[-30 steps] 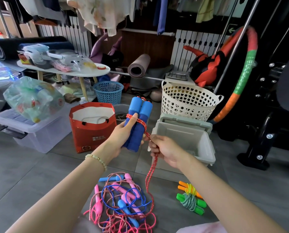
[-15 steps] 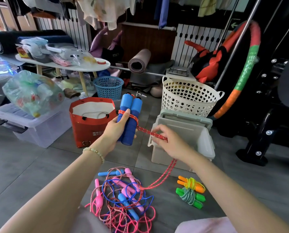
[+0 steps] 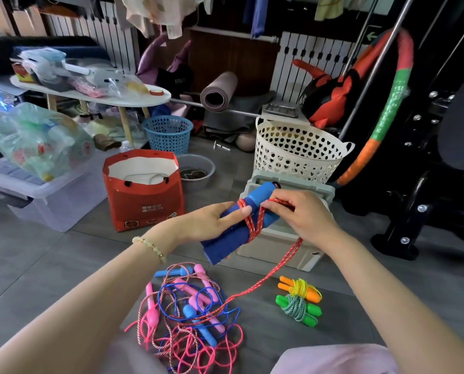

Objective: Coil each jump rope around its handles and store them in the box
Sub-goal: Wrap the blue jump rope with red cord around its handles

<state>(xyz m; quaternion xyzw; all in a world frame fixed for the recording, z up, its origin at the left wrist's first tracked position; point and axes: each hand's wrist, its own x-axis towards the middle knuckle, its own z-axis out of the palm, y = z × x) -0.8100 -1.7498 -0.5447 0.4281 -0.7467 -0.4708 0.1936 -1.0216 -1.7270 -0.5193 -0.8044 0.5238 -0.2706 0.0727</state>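
At the frame's centre we held the paired blue handles (image 3: 232, 233) tilted, with the red rope (image 3: 253, 228) wound around them. Our left hand (image 3: 207, 222) gripped the handles, and our right hand (image 3: 305, 215) pinched the rope at their upper end. The grey box (image 3: 274, 251) sat just behind. Tangled ropes (image 3: 190, 317) lay on the floor at lower centre, with two coiled ropes (image 3: 298, 302) to their right.

Forearms: bare. Left hand (image 3: 209, 224): one bracelet (image 3: 149, 248) of pale round beads at the wrist. Pale pink garment (image 3: 333, 360) at frame edge, 5 o'clock.
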